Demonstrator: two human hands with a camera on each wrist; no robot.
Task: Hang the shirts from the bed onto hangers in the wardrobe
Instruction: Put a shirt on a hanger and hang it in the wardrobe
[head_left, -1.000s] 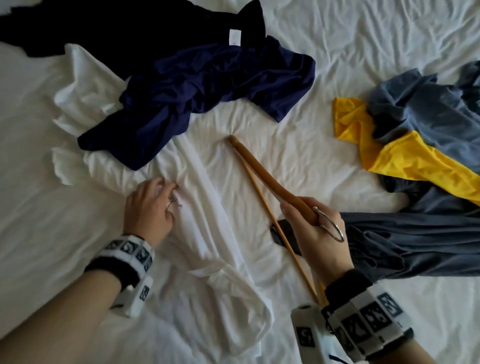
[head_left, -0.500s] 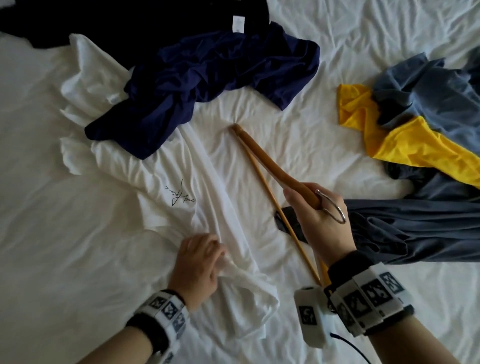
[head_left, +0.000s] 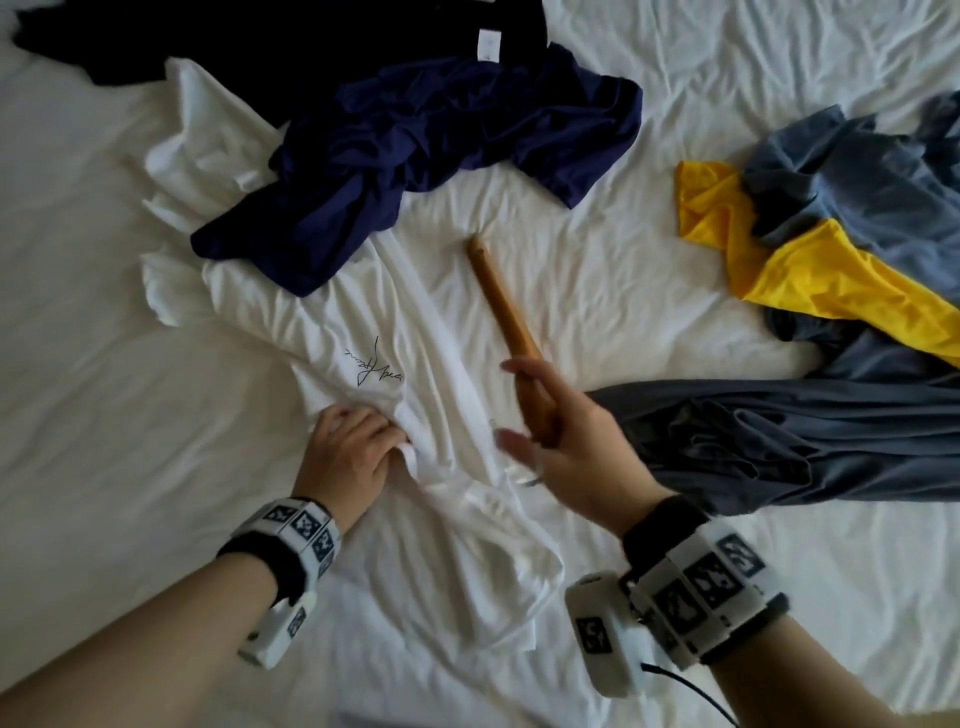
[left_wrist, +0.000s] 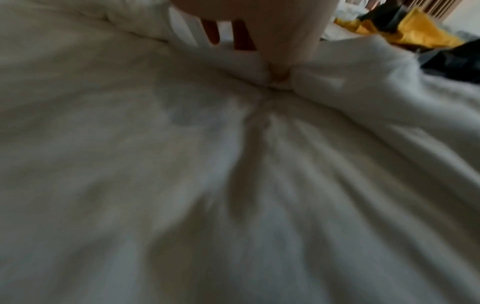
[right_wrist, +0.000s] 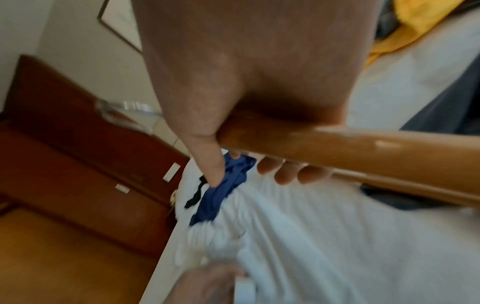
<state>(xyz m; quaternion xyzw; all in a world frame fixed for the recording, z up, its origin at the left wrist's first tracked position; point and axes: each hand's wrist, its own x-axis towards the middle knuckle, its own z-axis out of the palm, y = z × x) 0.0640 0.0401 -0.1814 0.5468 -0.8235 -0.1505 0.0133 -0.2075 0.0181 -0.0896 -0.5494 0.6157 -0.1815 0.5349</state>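
Observation:
A white shirt (head_left: 363, 338) with a small black script print lies crumpled across the bed. My left hand (head_left: 353, 457) grips a bunched fold of it near the hem; the left wrist view shows the fingers (left_wrist: 278, 67) buried in white cloth (left_wrist: 337, 82). My right hand (head_left: 561, 441) holds a wooden hanger (head_left: 504, 306) by its middle, tilted over the shirt, with its metal hook (head_left: 530, 475) poking out below the hand. In the right wrist view the fingers (right_wrist: 285, 170) curl round the hanger (right_wrist: 363, 148).
A navy shirt (head_left: 441, 140) lies over the white one's top, and a black garment (head_left: 260, 36) sits behind it. Yellow (head_left: 831, 270) and grey-blue (head_left: 805, 441) clothes are piled at the right. A brown wooden cabinet (right_wrist: 78, 154) stands beside the bed.
My left hand slid from the print down toward the shirt's lower part and bunched the cloth. My right hand turned the hanger and brought it leftward, toward the shirt.

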